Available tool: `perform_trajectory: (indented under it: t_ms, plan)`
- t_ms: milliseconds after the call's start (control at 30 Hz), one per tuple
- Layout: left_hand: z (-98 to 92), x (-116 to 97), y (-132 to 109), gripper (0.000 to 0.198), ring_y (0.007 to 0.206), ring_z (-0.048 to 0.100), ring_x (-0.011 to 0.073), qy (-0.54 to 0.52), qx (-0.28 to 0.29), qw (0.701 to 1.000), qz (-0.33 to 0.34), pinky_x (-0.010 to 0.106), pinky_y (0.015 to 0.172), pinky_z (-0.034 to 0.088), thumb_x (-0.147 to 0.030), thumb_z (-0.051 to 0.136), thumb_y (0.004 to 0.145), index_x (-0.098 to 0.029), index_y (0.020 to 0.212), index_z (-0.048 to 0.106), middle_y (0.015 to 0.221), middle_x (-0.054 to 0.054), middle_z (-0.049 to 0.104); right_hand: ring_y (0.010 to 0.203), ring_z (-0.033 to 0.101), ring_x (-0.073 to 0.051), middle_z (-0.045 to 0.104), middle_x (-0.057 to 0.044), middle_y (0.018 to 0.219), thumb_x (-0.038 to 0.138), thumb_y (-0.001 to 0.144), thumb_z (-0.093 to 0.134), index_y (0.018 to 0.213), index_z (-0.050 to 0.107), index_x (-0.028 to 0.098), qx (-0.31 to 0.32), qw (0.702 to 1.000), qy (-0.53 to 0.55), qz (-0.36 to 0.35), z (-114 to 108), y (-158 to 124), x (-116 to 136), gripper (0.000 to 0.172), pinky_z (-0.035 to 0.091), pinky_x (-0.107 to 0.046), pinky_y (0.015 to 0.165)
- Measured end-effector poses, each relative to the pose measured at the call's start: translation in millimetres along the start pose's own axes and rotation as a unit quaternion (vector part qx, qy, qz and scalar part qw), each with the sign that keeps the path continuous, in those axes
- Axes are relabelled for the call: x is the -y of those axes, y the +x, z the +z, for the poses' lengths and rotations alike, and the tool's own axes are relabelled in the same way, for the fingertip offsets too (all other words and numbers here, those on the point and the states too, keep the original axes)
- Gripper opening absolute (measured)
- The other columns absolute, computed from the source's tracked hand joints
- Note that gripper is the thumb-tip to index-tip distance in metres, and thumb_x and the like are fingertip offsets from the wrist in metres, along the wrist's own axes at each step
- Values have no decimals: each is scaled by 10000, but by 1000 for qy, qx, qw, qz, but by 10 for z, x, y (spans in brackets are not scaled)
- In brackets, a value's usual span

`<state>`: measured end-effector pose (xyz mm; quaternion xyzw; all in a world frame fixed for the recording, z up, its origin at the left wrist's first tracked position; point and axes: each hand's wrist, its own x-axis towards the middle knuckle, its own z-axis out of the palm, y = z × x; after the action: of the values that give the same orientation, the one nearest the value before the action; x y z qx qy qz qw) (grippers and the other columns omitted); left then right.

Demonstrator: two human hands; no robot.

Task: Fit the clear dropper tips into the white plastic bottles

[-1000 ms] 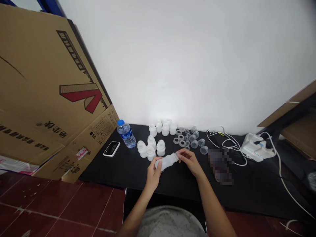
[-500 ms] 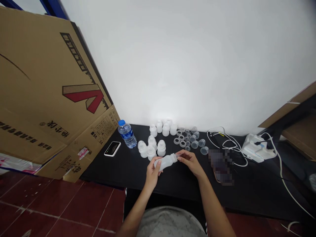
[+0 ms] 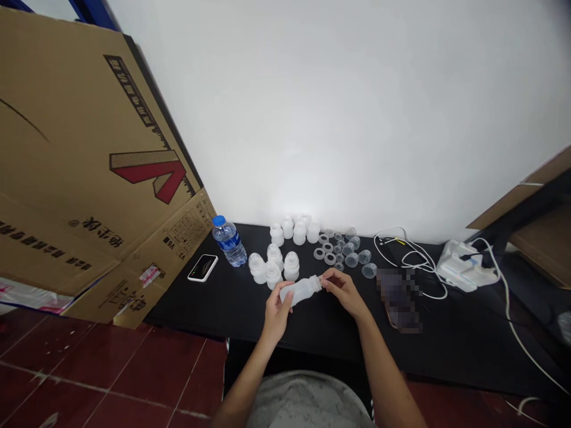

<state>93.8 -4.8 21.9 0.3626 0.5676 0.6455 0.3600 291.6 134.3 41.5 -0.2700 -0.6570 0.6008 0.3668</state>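
- Cardboard box (image 3: 84, 172): red-and-striped V emblem (image 3: 138, 169), Chinese characters, "®", "V6" and "V3" in print.
- Water bottle (image 3: 231, 245): blue label (image 3: 229, 241), lettering too small to read.
- Left hand (image 3: 277, 308): fingers wrapped around a translucent bottle (image 3: 302, 290), tilted above the bench (image 3: 214, 309).
- Right hand (image 3: 342, 289): fingertips drawn together at that bottle's mouth; I cannot tell what, if anything, they grip.

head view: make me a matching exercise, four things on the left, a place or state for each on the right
1. left hand
2. right hand
3. water bottle
4. clear cups

A. topped with a blue cap
B. at the neck end of the white bottle
C. right of the flat rings
D. gripping the white bottle's body

Pairs: 1-D, 2-B, 3-A, 4-C
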Motion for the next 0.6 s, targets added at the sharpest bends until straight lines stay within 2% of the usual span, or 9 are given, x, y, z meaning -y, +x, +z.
perform_trajectory:
  t_ms: [133, 267, 400, 500, 600]
  plan:
    - [-14, 57, 19, 595, 414, 487, 104, -29, 6, 999, -24, 195, 414, 376, -730, 607, 968, -156, 1054, 736, 558, -28, 592, 926, 646, -228, 733, -42, 1044, 453, 922, 849, 1113, 798, 267, 35, 999, 15, -14, -19, -26, 20, 272, 531, -356, 852]
    - [-16, 75, 18, 625, 354, 427, 83, -33, 4, 999, -34, 178, 374, 314, -744, 579, 979, -137, 1006, 729, 483, -42, 549, 950, 655, -227, 725, -47, 1083, 427, 929, 846, 1117, 810, 267, 50, 998, 35, -11, -13, -38, 34, 250, 541, -354, 862]
    - [-11, 74, 16, 575, 387, 473, 85, -25, 3, 999, -25, 175, 390, 351, -702, 668, 946, -141, 1049, 740, 537, -33, 586, 789, 631, -187, 725, -40, 981, 481, 930, 836, 1052, 793, 239, 16, 999, 35, 3, 32, -7, 7, 274, 526, -318, 726]
    - [-7, 69, 11, 531, 426, 513, 89, -19, 5, 1000, -18, 172, 409, 377, -662, 720, 927, -156, 1086, 753, 589, -25, 614, 623, 562, -148, 678, -1, 779, 544, 919, 832, 981, 744, 217, -2, 999, 39, 29, 60, 22, -52, 344, 469, -286, 602]
    - [-1, 60, 3, 520, 449, 545, 95, -12, 9, 1000, -17, 171, 417, 397, -645, 750, 909, -165, 1107, 759, 620, -20, 634, 548, 522, -135, 611, 30, 636, 584, 933, 804, 875, 679, 213, 0, 998, 41, 43, 70, 30, -79, 396, 418, -270, 547]
